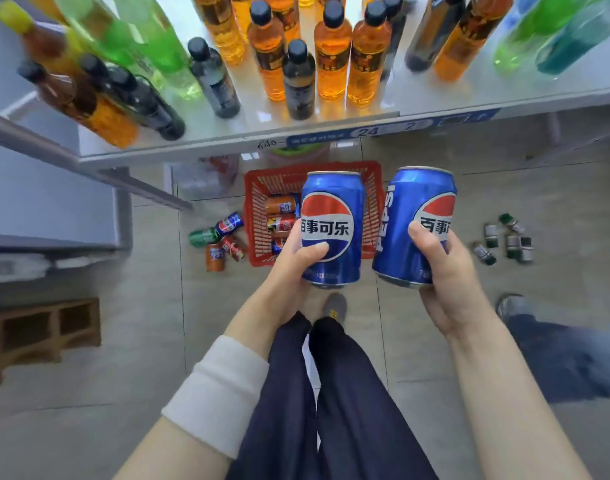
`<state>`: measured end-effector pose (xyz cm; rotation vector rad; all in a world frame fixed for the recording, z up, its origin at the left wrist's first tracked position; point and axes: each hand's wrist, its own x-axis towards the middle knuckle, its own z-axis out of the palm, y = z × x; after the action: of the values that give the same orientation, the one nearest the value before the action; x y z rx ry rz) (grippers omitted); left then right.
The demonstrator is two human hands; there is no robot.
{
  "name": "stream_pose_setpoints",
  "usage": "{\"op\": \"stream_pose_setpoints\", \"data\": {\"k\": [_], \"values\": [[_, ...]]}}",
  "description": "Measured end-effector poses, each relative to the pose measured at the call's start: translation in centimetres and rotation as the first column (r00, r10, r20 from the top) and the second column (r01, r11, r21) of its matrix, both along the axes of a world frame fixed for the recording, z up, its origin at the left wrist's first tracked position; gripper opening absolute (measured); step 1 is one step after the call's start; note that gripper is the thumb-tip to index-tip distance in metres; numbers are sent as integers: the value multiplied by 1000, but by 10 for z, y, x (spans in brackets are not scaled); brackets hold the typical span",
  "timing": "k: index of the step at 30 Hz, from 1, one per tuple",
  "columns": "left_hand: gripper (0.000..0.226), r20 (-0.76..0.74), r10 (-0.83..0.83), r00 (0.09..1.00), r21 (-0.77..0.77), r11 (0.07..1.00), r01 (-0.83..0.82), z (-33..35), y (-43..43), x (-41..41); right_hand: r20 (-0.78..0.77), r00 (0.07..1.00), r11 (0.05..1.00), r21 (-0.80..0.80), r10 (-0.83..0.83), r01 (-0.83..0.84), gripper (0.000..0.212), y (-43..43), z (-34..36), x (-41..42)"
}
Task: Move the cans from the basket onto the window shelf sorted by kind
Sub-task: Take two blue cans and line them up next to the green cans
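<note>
We have a blue Pepsi can in each hand, both the same kind. The left grip (pixel 289 271) is closed round the lower half of the left can (pixel 331 216), thumb across the logo and fingers behind. The right grip (pixel 445 278) holds the right can (pixel 410 216) the same way, tilted a little. Both cans are held in the air short of the window shelf (pixel 227 148), over the red basket (pixel 256 188) on the floor, where more cans (pixel 282 216) lie.

We judge the cans stiff if full, with some weight to them (nothing shows whether they are full). The painted wall looks smooth and likely slick, and thin enough to dent under a hard squeeze. A wrap round the middle of the body suits them best, firm but not crushing, and they should be set down flat on the base. The shelf is crowded with bottles (pixel 331 64), so the near edge looks the easiest spot.
</note>
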<state>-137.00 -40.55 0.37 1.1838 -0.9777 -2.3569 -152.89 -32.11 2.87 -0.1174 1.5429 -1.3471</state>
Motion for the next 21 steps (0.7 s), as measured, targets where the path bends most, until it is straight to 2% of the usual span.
{"op": "stream_pose_setpoints", "data": {"k": [2,6,12,21], "values": [[77,-13,41,999,-4,999,-41,16,11,14,7,1000,999,-31,10,-10,91,5,16,11],[95,23,62,998,-63,996,-60,43,25,47,36,999,999,-48,8,-6,102,12,41,40],[77,143,55,988,-225,974,-22,80,21,108,135,989,986,-162,52,-29,101,14,82,97],[64,146,174,974,-270,954,-129,98,23,183,50,973,953,-217,227,-212,105,16,101,164]]}}
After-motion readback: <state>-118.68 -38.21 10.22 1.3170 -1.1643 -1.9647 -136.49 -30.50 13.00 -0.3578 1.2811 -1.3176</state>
